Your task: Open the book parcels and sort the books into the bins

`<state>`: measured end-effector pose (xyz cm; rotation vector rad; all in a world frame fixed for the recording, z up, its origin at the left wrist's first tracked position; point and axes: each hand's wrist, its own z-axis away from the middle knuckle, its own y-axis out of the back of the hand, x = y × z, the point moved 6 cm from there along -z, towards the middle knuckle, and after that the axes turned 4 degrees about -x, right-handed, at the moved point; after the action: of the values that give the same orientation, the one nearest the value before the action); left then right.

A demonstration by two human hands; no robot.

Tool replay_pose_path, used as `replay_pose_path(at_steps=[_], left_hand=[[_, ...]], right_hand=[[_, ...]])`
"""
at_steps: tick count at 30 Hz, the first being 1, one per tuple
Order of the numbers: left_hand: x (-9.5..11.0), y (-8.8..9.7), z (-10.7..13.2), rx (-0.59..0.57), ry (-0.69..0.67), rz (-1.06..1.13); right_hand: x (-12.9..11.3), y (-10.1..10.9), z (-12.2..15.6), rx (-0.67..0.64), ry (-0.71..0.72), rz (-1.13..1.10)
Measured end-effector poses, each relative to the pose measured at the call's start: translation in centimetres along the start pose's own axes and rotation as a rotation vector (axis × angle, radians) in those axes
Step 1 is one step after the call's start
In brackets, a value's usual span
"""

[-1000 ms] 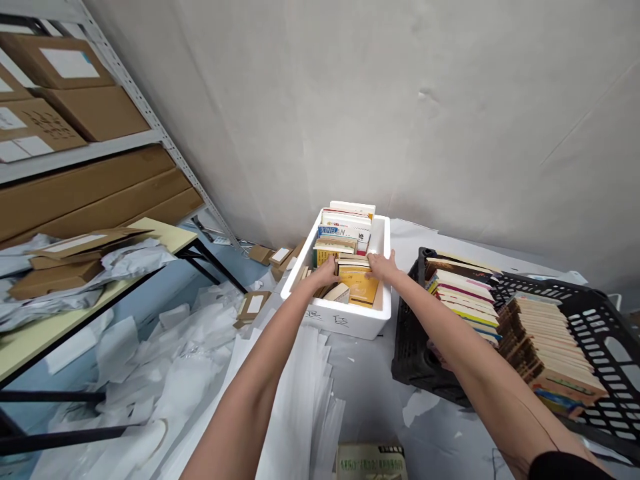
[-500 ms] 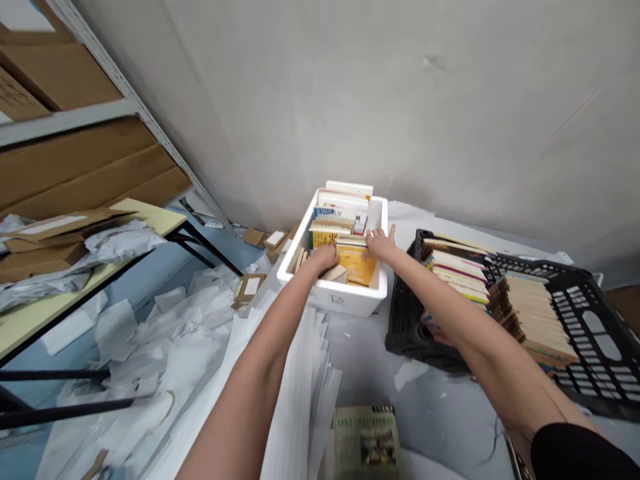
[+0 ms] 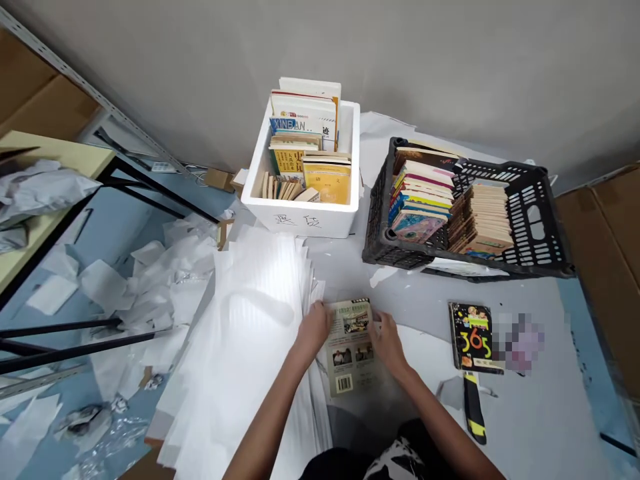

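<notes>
A grey-green paperback book [image 3: 353, 353] lies near the table's front, with photos and a barcode on its visible cover. My left hand [image 3: 315, 325] grips its upper left edge, fingers closed. On the opposite edge, my right hand [image 3: 389, 341] has its fingers curled round the upper right side. Whether the book is lifted off the table I cannot tell. Left of it is a thick stack of white foam sheets [image 3: 255, 320]. Beyond the hands stands a white foam box [image 3: 317, 223] filled with upright books, a yellow one [image 3: 327, 183] at its front.
A black plastic crate [image 3: 537, 230] with rows of books stands at the back right. A black "365" book [image 3: 473, 337] and a yellow-black utility knife [image 3: 473, 407] lie at right. Wrapping scraps [image 3: 165, 273] litter the floor left, beside a cream-topped table [image 3: 60, 167].
Both hands have left the foam box and come back towards me, onto the grey-green book. The view has tilted down, bringing the "365" book and the knife into sight.
</notes>
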<state>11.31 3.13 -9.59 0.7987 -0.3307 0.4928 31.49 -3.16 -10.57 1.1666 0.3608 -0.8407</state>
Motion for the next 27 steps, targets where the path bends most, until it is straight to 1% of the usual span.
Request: replay_pose_path(at_steps=[1,2,3,4,6,9,10,12,14,15,17,19,20,21,23,24,25,27], left_hand=[[-1.3,-2.5,0.0,-0.03,0.03,-0.003],[-2.2,-4.4,-0.2,-0.041,0.048,-0.004],[-2.8,-5.7,-0.3,-0.042,0.064,-0.003],[-3.2,-6.5,-0.4,-0.031,0.075,0.003],[-3.7,-7.0,-0.7,0.001,0.1,0.022],[-3.9,-6.8,-1.1,0.037,0.11,0.076],[-3.7,-6.7,-1.1,0.038,0.091,0.096],[-2.8,-6.6,-0.9,0.026,0.01,0.134],[-1.4,-6.5,0.1,0.029,-0.096,0.147],[-0.4,-6.3,0.8,0.054,-0.148,0.136],[1.8,-5.7,2.9,0.154,-0.236,0.07],[4.4,-5.0,5.4,0.283,-0.307,-0.031],[5.8,-4.8,6.8,0.336,-0.34,-0.077],[7.3,-4.7,8.1,0.379,-0.37,-0.113],[10.2,-4.8,10.4,0.435,-0.444,-0.152],[11.5,-5.1,11.4,0.457,-0.486,-0.161],[12.7,-5.4,12.3,0.477,-0.525,-0.164],[14.5,-6.0,13.7,0.505,-0.594,-0.156]], right_hand=[[2.5,-1.7,0.5,-0.044,-0.098,0.024],[4.4,-3.1,0.8,-0.098,-0.176,0.033],[5.5,-4.0,0.8,-0.12,-0.218,0.035],[6.0,-4.6,0.8,-0.135,-0.246,0.032],[6.0,-4.9,0.5,-0.125,-0.264,0.021],[5.1,-4.8,0.1,-0.107,-0.298,0.006],[4.9,-4.8,0.0,-0.108,-0.309,-0.003],[4.6,-4.7,-0.1,-0.124,-0.318,-0.032],[4.5,-4.3,-0.2,-0.156,-0.307,-0.075],[4.3,-4.0,-0.2,-0.174,-0.295,-0.1],[3.5,-2.7,0.0,-0.203,-0.262,-0.151],[2.2,-0.6,0.7,-0.235,-0.226,-0.21],[1.2,0.5,1.3,-0.278,-0.202,-0.29],[0.1,1.6,2.1,-0.334,-0.173,-0.4],[-2.6,4.0,3.8,-0.473,-0.099,-0.715],[-3.6,5.3,4.5,-0.5,-0.065,-0.815],[-4.4,6.7,5.0,-0.49,-0.031,-0.862],[-5.3,9.5,5.4,-0.388,0.051,-0.891]])
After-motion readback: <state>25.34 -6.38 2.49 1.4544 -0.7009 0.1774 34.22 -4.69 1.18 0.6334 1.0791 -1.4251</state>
